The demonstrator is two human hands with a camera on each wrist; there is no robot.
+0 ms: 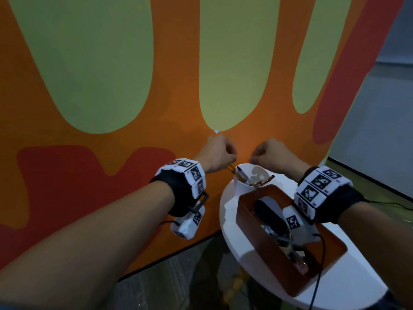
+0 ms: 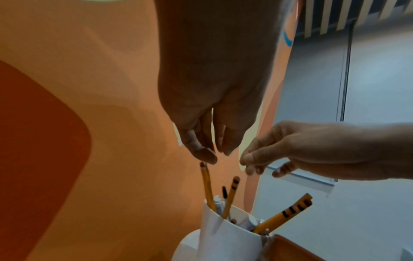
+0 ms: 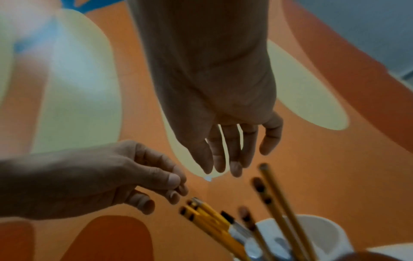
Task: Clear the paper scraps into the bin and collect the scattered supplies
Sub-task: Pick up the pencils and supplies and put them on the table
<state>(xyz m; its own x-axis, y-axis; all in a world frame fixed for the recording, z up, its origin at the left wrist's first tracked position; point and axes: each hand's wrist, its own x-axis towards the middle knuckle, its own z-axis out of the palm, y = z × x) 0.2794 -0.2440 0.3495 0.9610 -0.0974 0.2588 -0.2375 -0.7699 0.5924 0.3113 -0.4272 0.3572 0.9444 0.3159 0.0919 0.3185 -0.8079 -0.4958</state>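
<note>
A white cup stands at the far edge of the round white table. It holds several yellow pencils and a pen. My left hand hovers just above one pencil's eraser end, fingers loose and holding nothing. My right hand hangs over the cup with relaxed, empty fingers. One small white paper scrap lies on the rug beyond both hands.
A brown tray sits on the table behind the cup, holding a black object and metal tools. Below and beyond lies an orange, green and red rug. Grey floor runs along the right.
</note>
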